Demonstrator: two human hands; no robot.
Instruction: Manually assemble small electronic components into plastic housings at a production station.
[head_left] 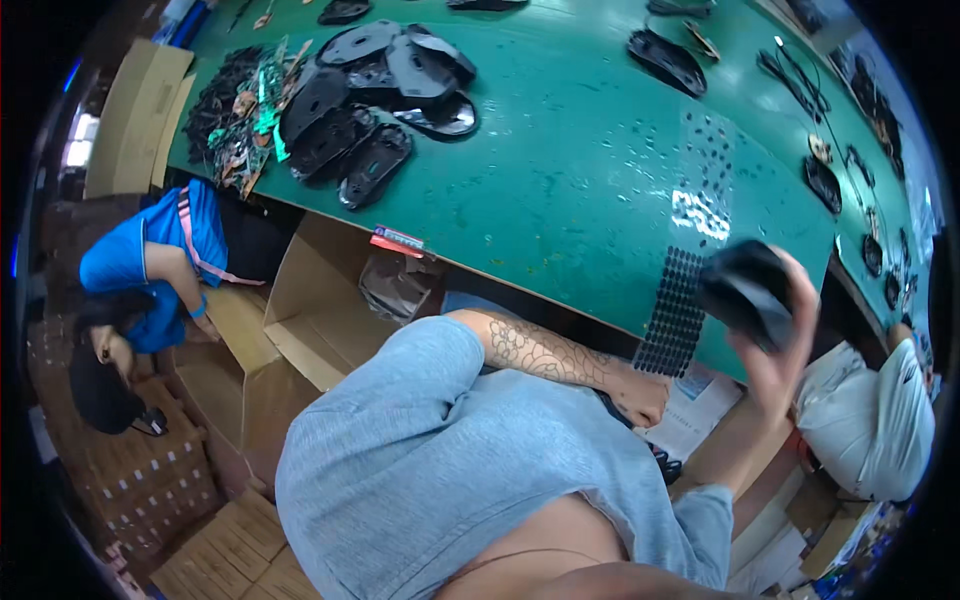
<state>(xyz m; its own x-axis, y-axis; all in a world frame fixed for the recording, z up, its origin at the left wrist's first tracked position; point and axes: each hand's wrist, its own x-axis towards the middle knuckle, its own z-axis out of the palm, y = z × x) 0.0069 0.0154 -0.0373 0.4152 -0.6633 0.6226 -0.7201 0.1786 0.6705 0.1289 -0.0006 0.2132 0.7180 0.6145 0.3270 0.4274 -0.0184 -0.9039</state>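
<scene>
My right hand is raised over the table's near edge, its fingers wrapped round a black mouse shell, which is blurred. Just left of the shell, a sheet of small black pads lies on the green table and reaches over its near edge. Its far part is clear, with fewer pads. My left hand is closed at the near end of this sheet, below the table edge. What its fingers hold, if anything, is hidden.
Several black mouse shells are piled at far left, beside a heap of circuit boards and dark parts. Another shell lies far right. Cardboard boxes stand left below the table. A person in blue bends there; one in white sits right.
</scene>
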